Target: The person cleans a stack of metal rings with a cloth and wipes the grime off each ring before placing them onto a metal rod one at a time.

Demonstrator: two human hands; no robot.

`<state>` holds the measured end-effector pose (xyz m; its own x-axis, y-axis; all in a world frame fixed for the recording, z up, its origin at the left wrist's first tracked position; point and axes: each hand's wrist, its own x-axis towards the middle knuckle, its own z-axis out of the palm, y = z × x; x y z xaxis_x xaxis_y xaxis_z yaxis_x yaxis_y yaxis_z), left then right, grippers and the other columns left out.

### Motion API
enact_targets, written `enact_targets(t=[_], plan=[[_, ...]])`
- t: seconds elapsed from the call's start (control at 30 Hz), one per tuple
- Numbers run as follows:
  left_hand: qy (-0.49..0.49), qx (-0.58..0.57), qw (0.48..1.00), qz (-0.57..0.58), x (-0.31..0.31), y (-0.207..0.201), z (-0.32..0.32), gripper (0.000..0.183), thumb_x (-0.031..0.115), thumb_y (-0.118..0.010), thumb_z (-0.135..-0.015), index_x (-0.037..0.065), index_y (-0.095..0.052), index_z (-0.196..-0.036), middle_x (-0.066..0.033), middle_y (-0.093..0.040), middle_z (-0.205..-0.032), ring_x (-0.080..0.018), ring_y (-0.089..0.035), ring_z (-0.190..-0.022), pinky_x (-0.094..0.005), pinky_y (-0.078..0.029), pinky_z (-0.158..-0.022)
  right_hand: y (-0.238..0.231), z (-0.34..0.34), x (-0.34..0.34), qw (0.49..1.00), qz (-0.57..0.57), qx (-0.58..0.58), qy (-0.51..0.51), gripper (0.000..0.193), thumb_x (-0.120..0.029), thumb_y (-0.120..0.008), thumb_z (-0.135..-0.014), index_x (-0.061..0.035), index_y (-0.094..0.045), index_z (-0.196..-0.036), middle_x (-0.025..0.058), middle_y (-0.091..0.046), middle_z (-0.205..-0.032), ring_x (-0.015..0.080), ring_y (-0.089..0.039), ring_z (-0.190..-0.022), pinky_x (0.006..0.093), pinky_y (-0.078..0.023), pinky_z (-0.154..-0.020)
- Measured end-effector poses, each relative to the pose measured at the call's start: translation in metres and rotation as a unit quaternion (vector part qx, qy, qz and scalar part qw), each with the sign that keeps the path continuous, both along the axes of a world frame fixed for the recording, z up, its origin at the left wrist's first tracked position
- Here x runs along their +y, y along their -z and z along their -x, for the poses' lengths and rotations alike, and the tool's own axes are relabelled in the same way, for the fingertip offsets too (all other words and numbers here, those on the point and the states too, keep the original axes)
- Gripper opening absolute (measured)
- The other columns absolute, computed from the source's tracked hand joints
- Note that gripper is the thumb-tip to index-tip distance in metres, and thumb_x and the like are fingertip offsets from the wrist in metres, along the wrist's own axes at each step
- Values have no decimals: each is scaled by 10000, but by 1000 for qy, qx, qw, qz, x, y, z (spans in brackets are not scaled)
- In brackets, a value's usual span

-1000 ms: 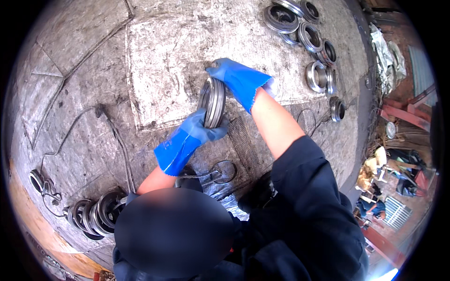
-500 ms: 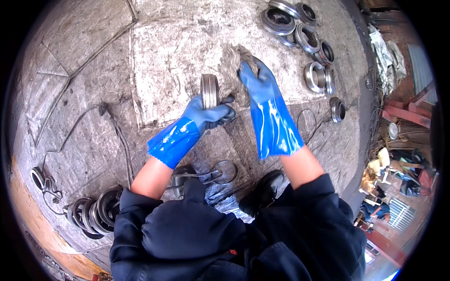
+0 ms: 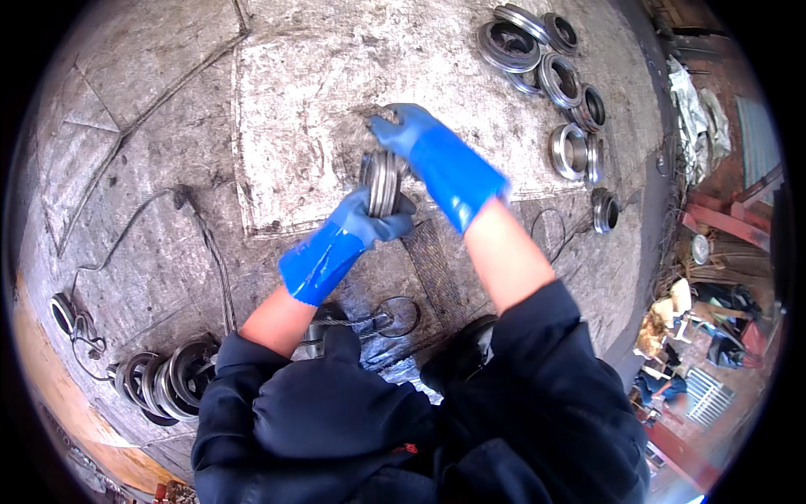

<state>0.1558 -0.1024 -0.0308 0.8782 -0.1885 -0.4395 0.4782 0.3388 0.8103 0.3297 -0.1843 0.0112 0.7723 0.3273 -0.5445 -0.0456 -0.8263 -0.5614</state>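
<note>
A grooved metal ring (image 3: pixel 384 181) stands on edge in my left hand (image 3: pixel 363 220), whose blue-gloved fingers wrap round its lower part. Just above the ring, my right hand (image 3: pixel 411 130), also in a blue rubber glove, is closed on a shaggy grey rag (image 3: pixel 357 128). The rag hangs past the ring's upper end and is smeared by motion. Whether it touches the ring I cannot tell. Both hands are over a pale, stained sheet (image 3: pixel 294 92) on the floor.
Several metal rings (image 3: pixel 560 80) lie at the upper right, with a single ring (image 3: pixel 604 210) below them. More rings (image 3: pixel 172 382) lean together at the lower left beside a wire cable (image 3: pixel 214 252). At the lower right are clutter and another person (image 3: pixel 663 388).
My right hand has swung left with the rag, from right of the ring to above it. The ring in my left hand has shifted slightly right and down.
</note>
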Motion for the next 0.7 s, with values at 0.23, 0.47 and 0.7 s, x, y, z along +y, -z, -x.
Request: enact_targets(t=[0.23,0.47,0.7], plan=[[-22,-3,1000,-6,6,0,2,254,104,-816,-806,17,-731,-1029,-55,-739,-900,-144,-692,-818,-285,-569,-776,-23,-4,19,992,16,114,-46,553,-446,-598,-958,42,-650,-1213,269,-692,-1142,397,-664,-1117,468,-497,-1010],[-218,116,861,445,-14,40,-20,237,137,-702,-918,1,-681,-1110,-107,-713,-955,-209,-705,-826,-322,-598,-750,-45,105,-39,900,-135,-378,-172,499,-345,-694,-890,-17,-626,-1259,245,-663,-1194,410,-661,-1093,473,-525,-980],[-156,254,809,507,-12,68,-13,275,173,-634,-971,-20,-651,-1166,-122,-719,-968,-237,-717,-789,-296,-592,-647,-18,49,-26,981,-177,-77,-31,624,-354,-745,-893,52,-569,-1333,277,-646,-1262,382,-640,-1171,445,-496,-1039]])
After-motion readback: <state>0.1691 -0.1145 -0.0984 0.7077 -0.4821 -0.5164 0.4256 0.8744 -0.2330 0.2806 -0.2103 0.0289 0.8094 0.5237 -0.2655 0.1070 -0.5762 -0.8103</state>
